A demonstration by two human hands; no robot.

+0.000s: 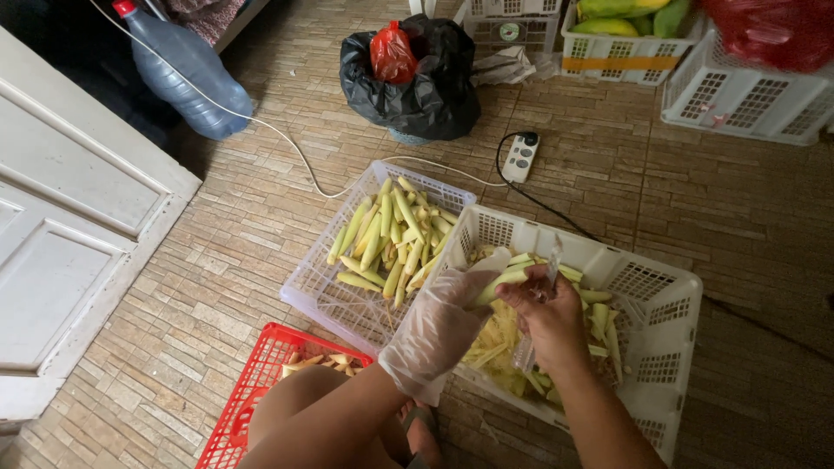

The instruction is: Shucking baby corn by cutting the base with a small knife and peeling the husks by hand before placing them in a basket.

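Red basket point(252, 391) with pale offcuts point(326, 362)

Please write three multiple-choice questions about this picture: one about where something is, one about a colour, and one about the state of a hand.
1. Where is the big clear plastic water bottle with the red cap?
A. top left, on its side by the white door
B. inside the white basket
C. on the black bag

2. What colour is the lattice plastic basket nearest the person's knee?
A. blue
B. red
C. white

3. What covers the left hand?
A. nothing
B. a thick wool mitten
C. a thin clear plastic glove

Answers:
1 A, it lies on the floor beside the white panelled door.
2 B, its mesh is bright red.
3 C, the glove is see-through, while the right hand is bare and grips a peeler-like tool.
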